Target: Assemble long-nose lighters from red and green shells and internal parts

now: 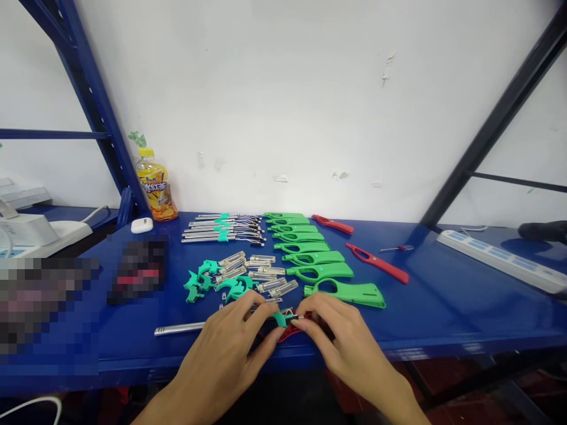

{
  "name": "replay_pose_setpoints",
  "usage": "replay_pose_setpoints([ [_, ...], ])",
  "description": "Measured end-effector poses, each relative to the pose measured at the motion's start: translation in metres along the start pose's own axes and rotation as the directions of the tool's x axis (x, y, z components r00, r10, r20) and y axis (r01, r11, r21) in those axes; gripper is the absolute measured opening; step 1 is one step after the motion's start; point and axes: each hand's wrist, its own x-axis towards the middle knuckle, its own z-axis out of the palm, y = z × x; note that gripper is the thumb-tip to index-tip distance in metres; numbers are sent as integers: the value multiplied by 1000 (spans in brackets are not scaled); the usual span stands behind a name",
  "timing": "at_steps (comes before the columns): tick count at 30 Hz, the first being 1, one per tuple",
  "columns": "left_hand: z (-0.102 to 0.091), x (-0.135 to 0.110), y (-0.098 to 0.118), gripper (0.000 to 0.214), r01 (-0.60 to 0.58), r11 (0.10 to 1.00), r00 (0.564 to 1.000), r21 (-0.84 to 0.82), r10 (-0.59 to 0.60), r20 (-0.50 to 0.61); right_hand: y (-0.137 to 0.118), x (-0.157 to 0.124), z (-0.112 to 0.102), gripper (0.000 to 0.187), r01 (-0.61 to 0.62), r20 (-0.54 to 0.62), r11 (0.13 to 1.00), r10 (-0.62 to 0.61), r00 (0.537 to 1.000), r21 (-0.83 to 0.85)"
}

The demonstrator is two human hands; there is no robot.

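Note:
Both hands meet at the table's front edge over a red lighter handle shell (290, 333), mostly hidden beneath the fingers. Between thumb and fingers, my left hand (234, 336) pinches a teal trigger (280, 319). A metal lighter tube (179, 329) sticks out to the left from under that hand. My right hand (341, 324) is closed at the fingertips on a small black piece with a thin white wire (293, 317), right beside the trigger. Just beyond the hands lie loose teal triggers (237, 287) and clear fuel tanks (283, 288).
Several green handle shells (321, 271) lie in a column at centre right, with red handles (381, 264) and a screwdriver (397, 248) further right. Wired metal tubes (208, 230) lie at the back. A drink bottle (155, 186), earbud case (142, 225) and power strip (500, 260) stand around.

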Motion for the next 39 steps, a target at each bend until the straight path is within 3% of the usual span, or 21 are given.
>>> replay_pose_setpoints([
  [12,-2,-2,0,16,42,998,997,-53,-38,66,-1,0,-1,10,2,26,1000,-3,1000,19],
  [24,-9,2,4,8,108,988,994,-106,-109,-3,-2,0,-2,11,-31,17,998,30,999,58],
  [31,-13,0,7,7,51,992,998,-118,-54,-21,-5,1,-3,11,-76,33,992,73,997,105],
  [39,-11,-5,3,8,112,976,992,-185,-122,-43,-2,3,-1,13,-69,21,991,67,998,111],
])
